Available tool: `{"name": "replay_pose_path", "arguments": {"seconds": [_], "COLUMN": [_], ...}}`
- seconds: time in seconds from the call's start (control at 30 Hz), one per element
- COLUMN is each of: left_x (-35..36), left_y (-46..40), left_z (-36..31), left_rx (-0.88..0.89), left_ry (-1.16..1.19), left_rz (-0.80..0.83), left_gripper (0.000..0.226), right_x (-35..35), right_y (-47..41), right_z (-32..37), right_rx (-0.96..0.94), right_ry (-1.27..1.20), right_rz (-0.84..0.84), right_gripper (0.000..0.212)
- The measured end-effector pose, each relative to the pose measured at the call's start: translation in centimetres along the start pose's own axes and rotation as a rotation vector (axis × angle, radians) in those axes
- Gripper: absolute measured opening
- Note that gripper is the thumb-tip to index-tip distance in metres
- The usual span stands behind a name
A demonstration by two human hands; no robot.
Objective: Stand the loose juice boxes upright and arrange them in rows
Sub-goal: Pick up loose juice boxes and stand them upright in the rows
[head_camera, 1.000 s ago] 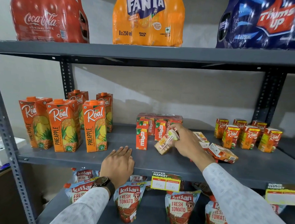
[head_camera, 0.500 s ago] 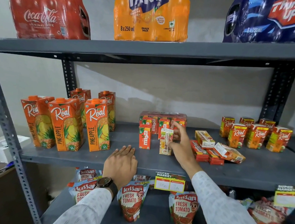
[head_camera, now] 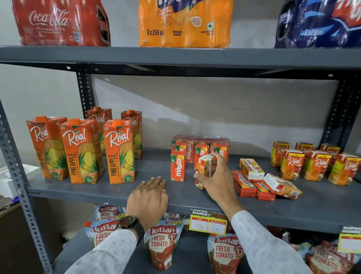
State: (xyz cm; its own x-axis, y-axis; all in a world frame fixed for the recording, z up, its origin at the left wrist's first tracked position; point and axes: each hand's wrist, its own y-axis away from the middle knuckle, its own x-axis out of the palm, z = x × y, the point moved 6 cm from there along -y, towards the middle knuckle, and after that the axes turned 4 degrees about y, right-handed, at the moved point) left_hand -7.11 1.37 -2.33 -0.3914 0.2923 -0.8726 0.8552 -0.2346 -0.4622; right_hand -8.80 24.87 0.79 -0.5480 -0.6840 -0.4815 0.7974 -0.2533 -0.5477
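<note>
Head view looks at a grey metal shelf (head_camera: 102,192) where the right hand (head_camera: 217,177) pinches a small juice box (head_camera: 205,166) between thumb and curled fingers, holding it upright or nearly so, just right of a standing Maaza box (head_camera: 178,167) and in front of the wrapped Maaza pack (head_camera: 201,147). Whether its base already touches the shelf I cannot tell, since the hand covers the lower edge. The left hand (head_camera: 149,197) lies flat with fingers straight on the front lip of the shelf, holding nothing. To the right, the loose boxes (head_camera: 264,184) lie on their sides in a heap, some leaning on each other, and beyond them a group of small Real boxes (head_camera: 317,166) stands in rows. The step in hand seems to be setting this box down beside the Maaza box. To do it well, I would lower it squarely so the whole base meets the shelf, bring its front face level with its neighbour's and its side close against it, then ease the fingers off sideways so the light carton is not tipped. A nudge could also topple the standing box next to it. The heap of loose boxes suggests most of the job is yet to do.
</note>
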Motion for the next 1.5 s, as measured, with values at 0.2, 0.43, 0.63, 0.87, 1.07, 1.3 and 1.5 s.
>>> {"name": "replay_pose_path", "arguments": {"seconds": [0.2, 0.43, 0.63, 0.87, 1.07, 1.3, 1.5], "left_x": [0.1, 0.0, 0.1, 0.1, 0.1, -0.4, 1.1], "left_y": [0.0, 0.0, -0.1, 0.0, -0.1, 0.4, 0.8], "left_z": [0.1, 0.0, 0.0, 0.0, 0.1, -1.8, -9.4], "left_rx": [0.002, 0.006, 0.007, 0.007, 0.01, 0.028, 0.199], "left_ry": [-0.001, 0.008, 0.001, 0.026, 0.024, 0.083, 0.153], "left_rz": [0.011, 0.013, 0.004, -0.007, 0.0, 0.012, 0.068], "left_gripper": [0.058, 0.056, 0.054, 0.058, 0.054, 0.053, 0.056], "right_x": [0.0, 0.1, 0.5, 0.6, 0.0, 0.1, -1.6], "right_y": [-0.2, 0.0, -0.1, -0.2, 0.4, 0.9, 1.3], "right_z": [-0.2, 0.0, -0.4, -1.1, 0.6, 1.2, 2.1], "right_rx": [0.021, 0.02, 0.0, 0.045, 0.009, -0.059, -0.118], "right_ry": [0.039, 0.055, 0.045, -0.042, 0.153, 0.288, 0.296], "right_rz": [-0.005, -0.008, 0.039, 0.086, -0.031, -0.075, -0.103], "right_gripper": [0.082, 0.082, 0.078, 0.077, 0.1, 0.102, 0.093]}}
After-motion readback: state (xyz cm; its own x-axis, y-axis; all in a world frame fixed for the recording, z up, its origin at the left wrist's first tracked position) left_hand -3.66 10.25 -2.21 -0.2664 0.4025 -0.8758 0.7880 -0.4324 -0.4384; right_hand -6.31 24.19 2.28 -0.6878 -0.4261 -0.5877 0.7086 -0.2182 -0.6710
